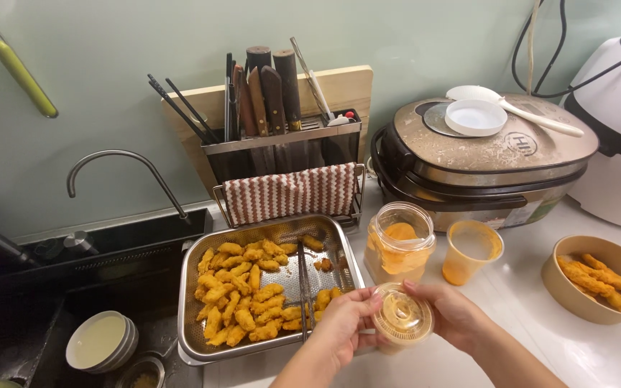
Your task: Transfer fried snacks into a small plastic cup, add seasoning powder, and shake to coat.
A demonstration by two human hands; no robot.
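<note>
Gripping a clear plastic lid [402, 316] smeared with orange sauce, both hands meet low in the view, at about six o'clock. The left hand [343, 327] pinches the lid's near edge with fingers curled under it, and the right hand [454, 312] clasps the opposite rim, thumb on top; held flat between the two, the lid keeps its sauced face from touching the white counter [598, 352]. At twelve o'clock from the lid stands the open clear jar [399, 248], coated inside with the same orange sauce. Just beside the jar, at its three o'clock, sits a small plastic cup [471, 250], also orange-streaked. At nine o'clock from the hands, a perforated steel tray [346, 251] rests over the sink edge, probably so the fried breaded strips [242, 291] can drain, with metal tongs [303, 287] lying across them. At three o'clock a tan paper bowl [562, 287] holds a few more strips. Behind, at one o'clock, a rice cooker [483, 162] carries a white rice paddle [512, 108] on its lid.
</note>
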